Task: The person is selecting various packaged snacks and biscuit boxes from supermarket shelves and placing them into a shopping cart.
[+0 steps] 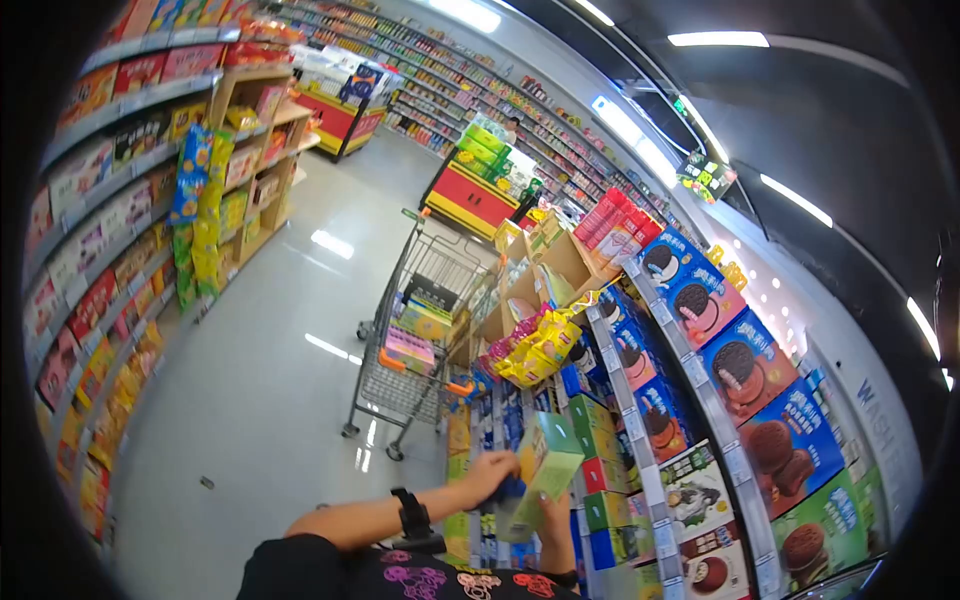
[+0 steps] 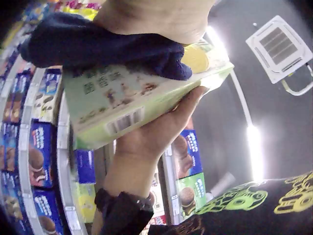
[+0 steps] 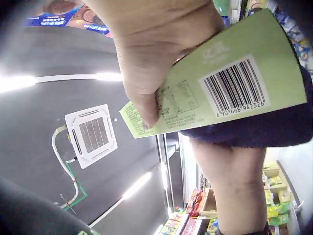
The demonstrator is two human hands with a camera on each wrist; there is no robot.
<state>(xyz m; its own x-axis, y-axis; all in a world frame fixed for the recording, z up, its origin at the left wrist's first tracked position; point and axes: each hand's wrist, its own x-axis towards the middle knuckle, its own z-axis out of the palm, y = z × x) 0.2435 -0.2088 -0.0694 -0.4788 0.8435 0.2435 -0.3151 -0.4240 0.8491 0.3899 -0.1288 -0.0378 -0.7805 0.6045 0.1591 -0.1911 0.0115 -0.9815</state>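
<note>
My left hand grips a dark blue cloth that lies against the side of a light green box. In the left wrist view the left hand covers part of the cloth, close over the printed face of the box. My right hand holds the box from its other side, fingers and thumb round its edge. The right wrist view shows that hand on the green end panel, which carries a barcode. Behind the panel the cloth shows dark.
Shelves of biscuit boxes rise close on my right. Beyond the hands stands a shopping cart with boxes in it, beside yellow snack bags. Another stocked shelf lines the left of the aisle floor. Red and yellow counters stand farther off.
</note>
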